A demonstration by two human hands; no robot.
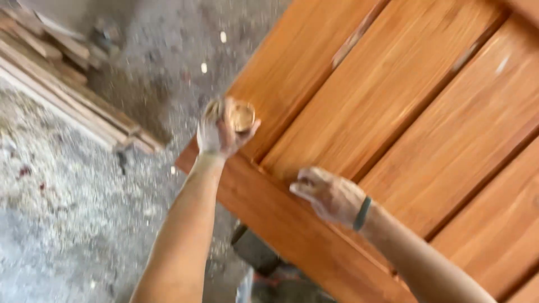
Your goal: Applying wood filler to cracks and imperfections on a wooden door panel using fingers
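Note:
A large orange-brown wooden panel, built of long boards inside a frame, fills the right of the view. My left hand is dusty and hovers over the panel's near corner, shut on a small round tan object that is too blurred to identify. My right hand rests on the frame rail, fingers curled and pressed to the wood, with a dark band at the wrist.
Sawdust and wood chips cover the grey floor at left. A stack of rough planks lies at upper left. Under the panel's edge sit a dark block and blurred reddish items.

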